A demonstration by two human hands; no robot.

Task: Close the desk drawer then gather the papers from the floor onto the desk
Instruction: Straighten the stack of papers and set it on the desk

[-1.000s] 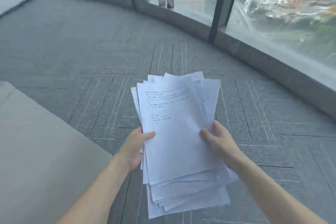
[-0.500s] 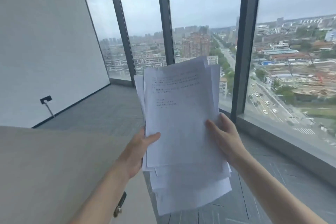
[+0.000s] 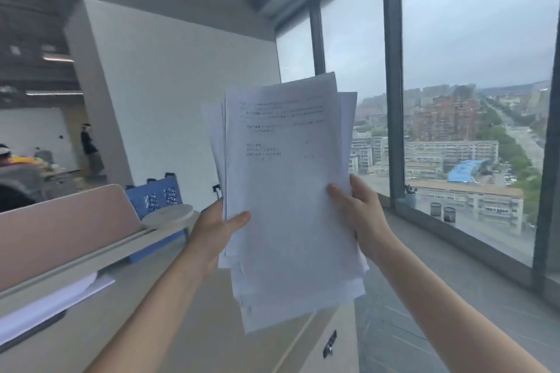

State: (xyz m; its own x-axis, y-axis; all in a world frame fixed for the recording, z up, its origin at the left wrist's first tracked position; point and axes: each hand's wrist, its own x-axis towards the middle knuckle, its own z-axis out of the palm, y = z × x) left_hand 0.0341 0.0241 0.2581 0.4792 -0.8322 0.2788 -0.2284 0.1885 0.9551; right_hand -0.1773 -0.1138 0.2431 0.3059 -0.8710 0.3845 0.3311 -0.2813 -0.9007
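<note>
A loose stack of white printed papers (image 3: 288, 191) is held upright in front of me, above the desk's right end. My left hand (image 3: 212, 233) grips the stack's left edge with the thumb on the front sheet. My right hand (image 3: 359, 212) grips the right edge. The beige desk (image 3: 157, 321) stretches across the lower left below the papers. At its right front sits a drawer front with a dark handle (image 3: 329, 344); it looks flush with the desk.
A pinkish divider panel (image 3: 66, 227) runs along the desk's back. More white sheets (image 3: 51, 303) lie on the desk at left. A blue crate (image 3: 157, 195) stands behind. Tall windows (image 3: 472, 130) line the right, with grey carpet (image 3: 454, 297) beneath. People are far left.
My view has swung up and left from the floor to the desk. Both hands have kept their hold on the papers and carried them over the desk's end.
</note>
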